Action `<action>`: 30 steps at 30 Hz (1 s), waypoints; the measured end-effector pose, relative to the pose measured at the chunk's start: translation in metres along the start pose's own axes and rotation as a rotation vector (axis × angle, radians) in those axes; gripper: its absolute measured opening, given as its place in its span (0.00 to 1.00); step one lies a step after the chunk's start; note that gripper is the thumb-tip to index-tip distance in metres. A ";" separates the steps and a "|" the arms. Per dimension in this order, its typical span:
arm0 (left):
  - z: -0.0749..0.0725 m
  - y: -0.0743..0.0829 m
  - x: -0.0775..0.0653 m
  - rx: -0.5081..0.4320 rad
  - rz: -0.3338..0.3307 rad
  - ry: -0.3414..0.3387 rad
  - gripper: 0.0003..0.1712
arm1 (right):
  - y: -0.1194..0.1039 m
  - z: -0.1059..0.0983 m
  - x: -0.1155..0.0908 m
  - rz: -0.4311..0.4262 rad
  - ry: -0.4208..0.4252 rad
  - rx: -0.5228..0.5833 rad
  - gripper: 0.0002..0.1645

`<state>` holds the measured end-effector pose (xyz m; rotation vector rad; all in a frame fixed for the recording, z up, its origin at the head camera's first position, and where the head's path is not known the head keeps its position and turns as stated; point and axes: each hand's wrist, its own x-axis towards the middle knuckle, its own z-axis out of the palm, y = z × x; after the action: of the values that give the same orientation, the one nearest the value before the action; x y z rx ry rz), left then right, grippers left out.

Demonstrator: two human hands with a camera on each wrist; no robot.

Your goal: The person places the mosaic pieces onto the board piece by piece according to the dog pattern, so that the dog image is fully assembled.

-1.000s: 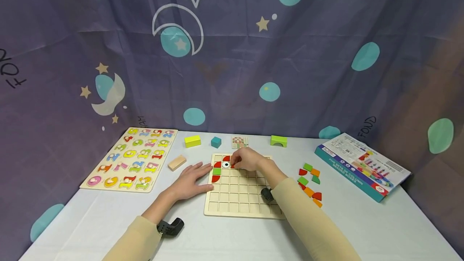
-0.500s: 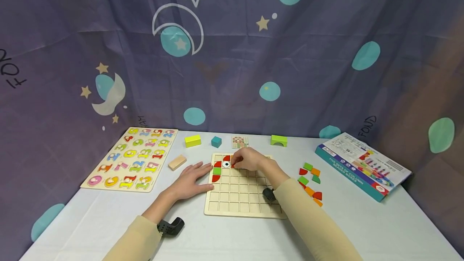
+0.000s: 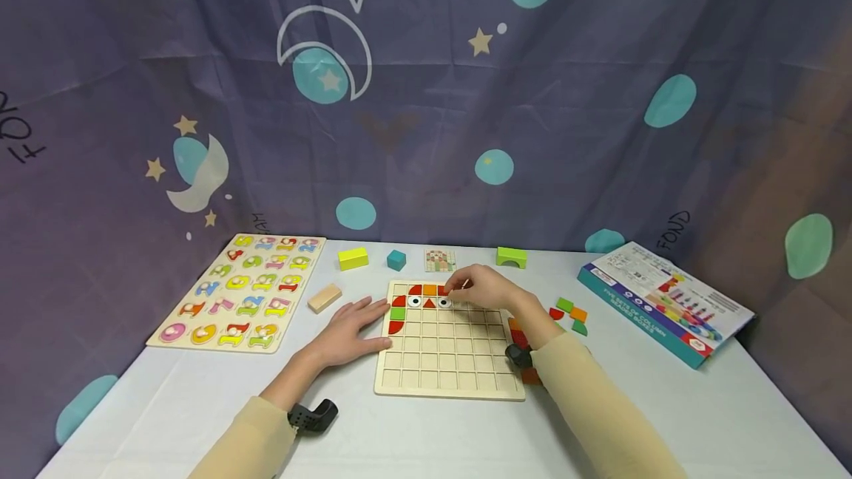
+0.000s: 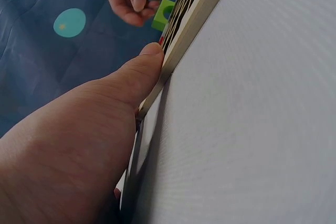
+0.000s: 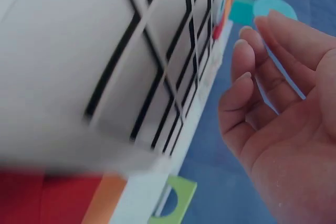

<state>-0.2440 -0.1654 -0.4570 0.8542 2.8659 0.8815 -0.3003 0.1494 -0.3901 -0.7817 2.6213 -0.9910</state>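
Note:
A pale wooden grid board lies in the middle of the table. Its upper left carries red and green tiles, an orange tile, a red triangle tile and two eye tiles, the right one partly covered. My left hand lies flat on the table, fingertips and thumb tip at the board's left edge. Over the board's top rows hovers my right hand, fingertips close to the right eye tile and a red tile. In the right wrist view that hand shows loosely bent fingers with nothing between them.
Loose red, orange and green tiles lie right of the board, partly behind my right arm. Behind it stand a yellow block, a teal cube, a picture card and a green arch. A number puzzle and a box flank it.
My right hand has shifted right and loosened, uncovering the orange tile, the triangle tile and the right eye tile. Its forearm now covers some loose tiles and uncovers others. The left hand stays put.

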 end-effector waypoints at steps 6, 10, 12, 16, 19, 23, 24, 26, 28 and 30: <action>0.001 0.000 0.000 -0.005 -0.012 -0.010 0.43 | 0.013 -0.020 -0.024 0.024 0.033 0.014 0.12; 0.001 0.000 0.001 0.002 -0.026 -0.011 0.43 | 0.025 -0.034 -0.037 0.091 0.063 -0.011 0.12; 0.001 -0.001 0.001 0.007 -0.026 -0.011 0.43 | 0.031 -0.040 -0.044 0.118 0.070 -0.028 0.12; 0.000 -0.001 0.001 0.003 -0.018 -0.016 0.43 | 0.043 -0.047 -0.059 0.156 0.068 -0.038 0.14; -0.001 0.000 0.001 0.000 -0.014 -0.018 0.43 | 0.051 -0.050 -0.071 0.162 0.049 -0.018 0.14; -0.001 0.001 0.002 0.000 -0.012 -0.023 0.43 | 0.056 -0.051 -0.082 0.174 0.013 -0.005 0.14; -0.001 0.001 0.002 0.000 -0.012 -0.026 0.43 | 0.056 -0.051 -0.085 0.172 0.002 -0.008 0.14; -0.001 0.001 0.003 0.000 -0.015 -0.029 0.43 | 0.056 -0.050 -0.089 0.174 -0.008 -0.010 0.15; -0.001 0.001 0.003 0.001 -0.017 -0.027 0.43 | 0.057 -0.050 -0.092 0.170 -0.005 -0.002 0.15; 0.000 0.001 0.003 -0.002 -0.016 -0.022 0.42 | 0.057 -0.050 -0.097 0.162 0.006 0.002 0.16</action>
<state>-0.2462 -0.1628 -0.4556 0.8335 2.8491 0.8672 -0.2621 0.2666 -0.3885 -0.5563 2.6391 -0.9515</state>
